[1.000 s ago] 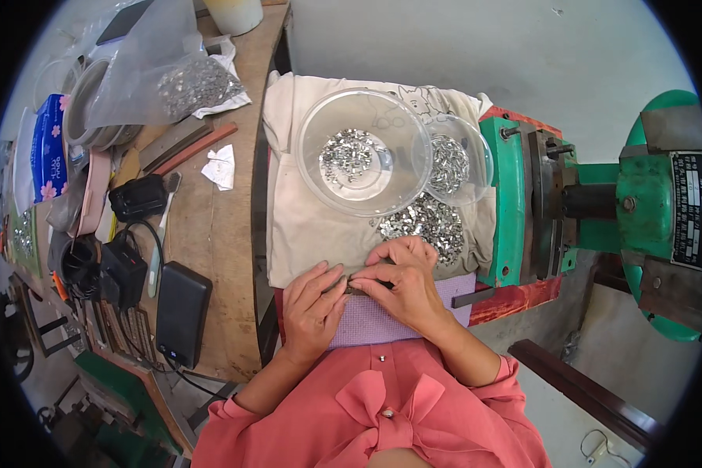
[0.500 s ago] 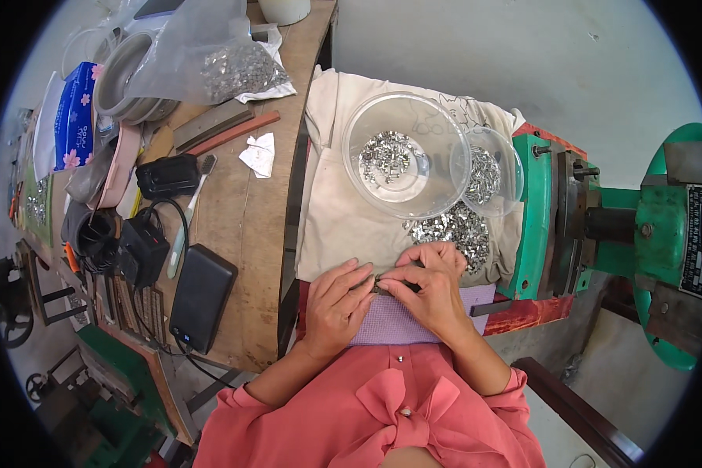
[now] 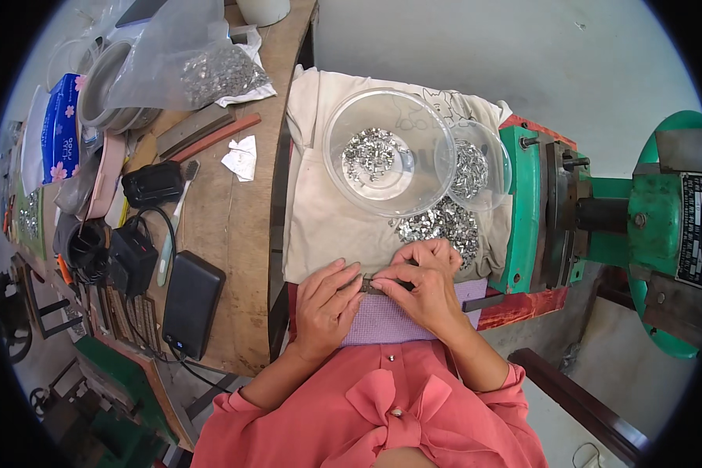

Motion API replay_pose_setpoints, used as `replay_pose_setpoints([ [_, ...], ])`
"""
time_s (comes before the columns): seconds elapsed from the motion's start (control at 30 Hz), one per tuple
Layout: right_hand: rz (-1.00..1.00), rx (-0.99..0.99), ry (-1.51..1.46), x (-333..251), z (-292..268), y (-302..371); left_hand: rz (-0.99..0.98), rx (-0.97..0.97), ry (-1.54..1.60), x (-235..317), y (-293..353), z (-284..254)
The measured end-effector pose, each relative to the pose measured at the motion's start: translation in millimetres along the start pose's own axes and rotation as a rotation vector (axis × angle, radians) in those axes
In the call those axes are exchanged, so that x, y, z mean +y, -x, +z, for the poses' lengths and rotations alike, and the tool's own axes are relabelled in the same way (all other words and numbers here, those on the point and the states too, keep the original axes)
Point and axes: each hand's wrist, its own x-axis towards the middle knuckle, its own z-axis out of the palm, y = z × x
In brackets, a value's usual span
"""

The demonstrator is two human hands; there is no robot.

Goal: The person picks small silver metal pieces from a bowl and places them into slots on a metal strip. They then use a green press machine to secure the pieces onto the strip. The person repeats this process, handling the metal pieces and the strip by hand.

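Observation:
My left hand (image 3: 325, 306) and my right hand (image 3: 427, 288) meet at the front edge of a beige cloth (image 3: 320, 234), above a purple woven mat (image 3: 382, 324). A small dark metal piece (image 3: 368, 284) spans the gap between their fingertips. Left fingers press together along its left end, while the right thumb and forefinger pinch the other side. My fingers cover part of it. Just beyond the right hand lies a loose pile of small shiny metal pieces (image 3: 444, 228). Behind it stand a large clear plastic tub (image 3: 425, 187) and a smaller clear bowl (image 3: 501, 187), both holding similar pieces.
On the right is a green machine vise (image 3: 519, 210) beside a green machine (image 3: 655, 226). The wooden table (image 3: 246, 234) at left carries a black power bank (image 3: 193, 304), a toothbrush (image 3: 168, 246), cables and a clear bag of metal pieces (image 3: 218, 74).
The whole view has shifted slightly, so the scene sits a little further left. Both hands stay together at the metal piece, with more of it showing between the fingertips.

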Motion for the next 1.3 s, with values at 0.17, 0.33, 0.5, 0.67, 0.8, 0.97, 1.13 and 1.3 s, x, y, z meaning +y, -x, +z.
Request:
replay_pose_setpoints([
  [0.17,-0.009,0.013,0.013,0,-4,0,0.018,0.001,-0.034,-1,0,0],
  [0.33,-0.01,0.032,0.027,0,0,1,0.017,0.0,-0.036,-1,0,1],
  [0.5,0.015,0.038,0.057,5,-6,9,-0.006,-0.005,-0.02,1,0,0],
  [0.67,0.027,0.064,0.044,6,-4,10,-0.014,-0.008,-0.008,0,1,2],
  [0.8,0.042,0.061,0.032,10,-7,13,-0.017,-0.015,-0.015,0,1,0],
  [0.97,0.05,0.058,0.034,11,-11,14,0.015,-0.008,-0.053,-1,0,2],
  [1.13,0.043,0.051,0.043,14,-9,14,-0.027,-0.019,-0.026,-1,2,1],
  [1.3,0.049,0.064,0.038,15,-14,16,0.005,-0.011,-0.052,-2,1,2],
])
